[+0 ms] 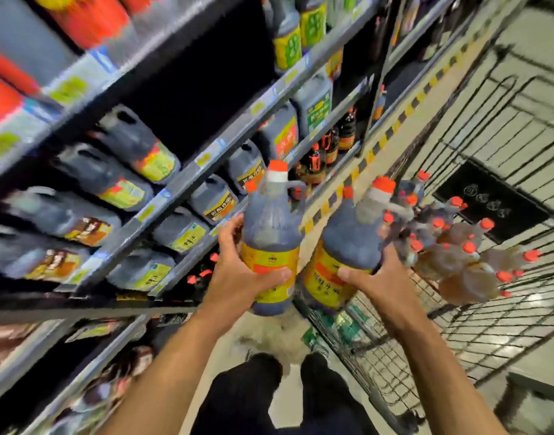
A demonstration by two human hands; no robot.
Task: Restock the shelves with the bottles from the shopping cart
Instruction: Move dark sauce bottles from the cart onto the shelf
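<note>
Each hand wraps its fingers round the belly of 1 dark sauce bottle, left hand (238, 274) on the left bottle (271, 243), right hand (376, 277) on the right bottle (341, 252), both upright between the shopping cart (457, 324) and shelves (188, 180), likely for shelving.

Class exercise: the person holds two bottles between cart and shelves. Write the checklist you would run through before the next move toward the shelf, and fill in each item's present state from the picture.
1. Left hand has a grip round the left bottle: ok.
2. Right hand has a grip round the right bottle: ok.
3. Orange caps on both bottles: ok.
4. Both bottles lifted out of the shopping cart: ok.
5. Free slot on the shelf for these bottles: cannot tell, the picture is blurred and the rows seem full of jugs.
6. Bottles upright: left ok, right not ok, it tilts toward the cart.
</note>
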